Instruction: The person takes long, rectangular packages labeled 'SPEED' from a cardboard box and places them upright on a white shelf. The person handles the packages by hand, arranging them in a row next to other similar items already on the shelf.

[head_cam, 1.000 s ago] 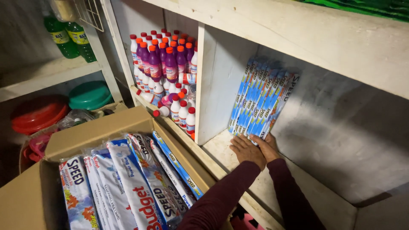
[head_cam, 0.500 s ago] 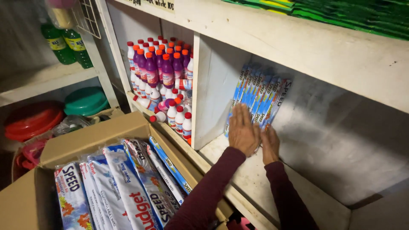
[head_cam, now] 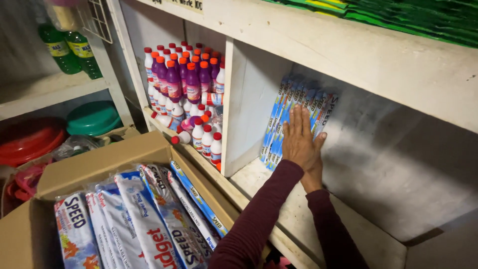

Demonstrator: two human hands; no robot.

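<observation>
Cardboard box [head_cam: 104, 162]: nearest, open, below the shelf's front edge; packed with long packets [head_cam: 149, 219] standing on edge.
Sleeves: two dark red sleeves reach up from the bottom edge into the shelf compartment [head_cam: 358, 234].
Right hand [head_cam: 312, 172]: mostly hidden beneath the left; its thumb touches the stack's right side; whether its fingers are spread cannot be told.
Left hand [head_cam: 298, 139]: flat, fingers straight and close together, palm pressed against the face of the stack.
Stack of blue-striped packets [head_cam: 286, 107]: upright in the compartment's back left corner, leaning on the white divider [head_cam: 246, 104].
Bottles [head_cam: 186, 84]: red-capped, purple and white, crowded in the next compartment left of the divider.
</observation>
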